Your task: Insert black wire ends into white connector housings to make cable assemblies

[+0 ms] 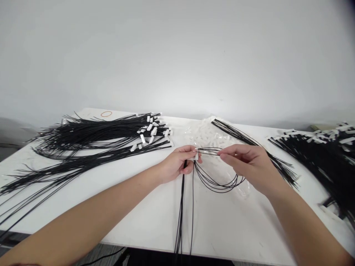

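Between thumb and fingers, my left hand [180, 162] pinches a small white connector [196, 156], partly covered by the fingertips. Beneath that hand a bundle of black wires [181, 210] hangs down past the table's front edge. To its right, my right hand [246, 162] has its thumb and fingers closed on several thin black wires [208, 150] that run across to the connector. More of these wires bow down in a loop [219, 188] between the two hands. Whether the wire ends sit in the connector is too small to tell.
A clear plastic bag of white connectors [210, 138] lies behind my hands. Black wires with white connectors form a large pile [91, 135] at left and another [321, 159] at right. A loose wire bundle [241, 136] lies right of the bag. A rubber band [106, 114] rests at back left.
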{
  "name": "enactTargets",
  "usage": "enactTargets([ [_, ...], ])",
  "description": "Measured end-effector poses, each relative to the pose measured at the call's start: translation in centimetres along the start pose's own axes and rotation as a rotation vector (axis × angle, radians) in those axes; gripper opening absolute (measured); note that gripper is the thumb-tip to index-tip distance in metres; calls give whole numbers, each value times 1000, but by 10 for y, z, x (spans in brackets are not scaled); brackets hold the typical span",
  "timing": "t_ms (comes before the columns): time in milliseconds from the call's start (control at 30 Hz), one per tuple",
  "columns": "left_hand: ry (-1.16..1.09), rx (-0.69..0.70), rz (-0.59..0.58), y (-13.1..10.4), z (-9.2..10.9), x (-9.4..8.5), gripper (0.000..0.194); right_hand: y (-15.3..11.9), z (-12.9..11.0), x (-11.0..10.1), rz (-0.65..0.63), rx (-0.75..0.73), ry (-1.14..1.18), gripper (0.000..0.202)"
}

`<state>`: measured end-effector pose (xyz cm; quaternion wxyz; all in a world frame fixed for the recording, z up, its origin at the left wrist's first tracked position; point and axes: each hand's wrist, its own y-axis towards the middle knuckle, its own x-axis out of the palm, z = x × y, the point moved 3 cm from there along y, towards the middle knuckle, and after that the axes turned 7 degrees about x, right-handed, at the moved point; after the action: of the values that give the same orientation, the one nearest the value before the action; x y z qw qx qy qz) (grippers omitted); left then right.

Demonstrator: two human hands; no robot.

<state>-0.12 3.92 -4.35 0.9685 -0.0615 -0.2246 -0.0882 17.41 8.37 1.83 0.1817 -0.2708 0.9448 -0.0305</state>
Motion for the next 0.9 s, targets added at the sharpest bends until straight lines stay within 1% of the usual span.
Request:
enactTargets([
  [133, -3, 2, -13, 0, 0, -1, 17, 2, -1, 0, 124, -52, -93, 20],
  [267, -12, 3, -29, 0, 0, -1, 18, 1, 1, -1, 190, -31, -154, 19],
  [367, -21, 7, -31, -1, 1, 0, 18, 1, 1, -1, 195, -18, -174, 18],
  [567, -33, 6, -18, 0, 0, 0, 19, 2, 1, -2, 181, -51, -154, 21],
  [733, -40, 6, -6, 0, 1, -1, 18, 1, 1, -2, 198, -28, -166, 20],
  [900, -36, 7, 2, 0, 1, 0, 18, 0, 0, -1, 198, -46, -162, 21],
])
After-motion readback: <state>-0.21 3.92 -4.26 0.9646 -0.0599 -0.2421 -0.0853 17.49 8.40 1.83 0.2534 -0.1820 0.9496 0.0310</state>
